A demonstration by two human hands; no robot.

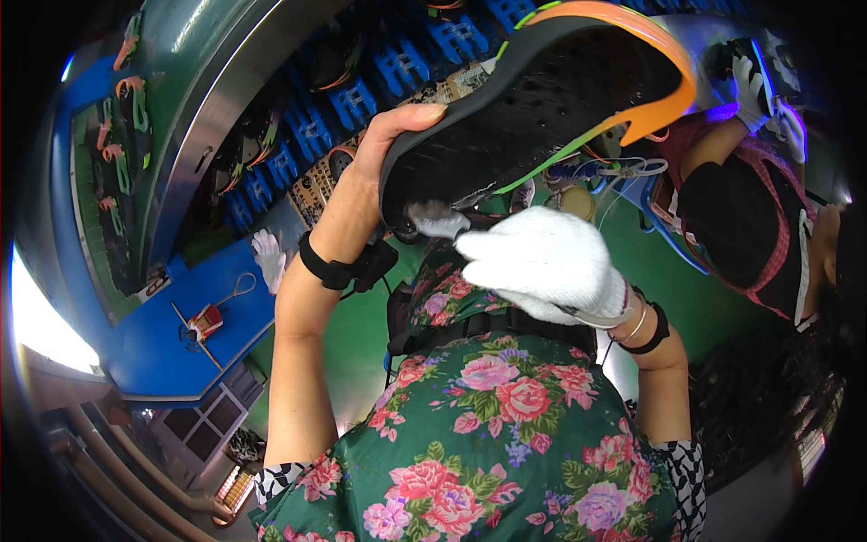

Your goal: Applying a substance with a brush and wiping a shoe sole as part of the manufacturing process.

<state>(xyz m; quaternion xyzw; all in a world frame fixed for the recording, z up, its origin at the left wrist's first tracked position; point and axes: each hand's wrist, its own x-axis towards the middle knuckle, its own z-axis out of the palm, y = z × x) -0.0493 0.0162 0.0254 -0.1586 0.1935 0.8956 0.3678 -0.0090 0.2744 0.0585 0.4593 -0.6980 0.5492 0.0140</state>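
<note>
My bare left hand (384, 144) is closed around the heel end of a black shoe sole (519, 117), thumb along its rim. The sole is tilted up in front of me, its hollow inner side facing me, with an orange toe edge and green trim. Wet, shiny patches show on the inner side. In my right hand (546, 262), which wears a white knitted glove, is a small brush (435, 219). Its grey bristles touch the sole near the heel; the glove hides most of its handle.
Blue racks (402, 68) run along the far side, some bearing shoe parts. On the left, a blue table (153, 352) carries a white glove (268, 259) and a small red item (208, 321). A co-worker's gloved hands (751, 95) are at the right; a round container (576, 202) stands beyond my right hand.
</note>
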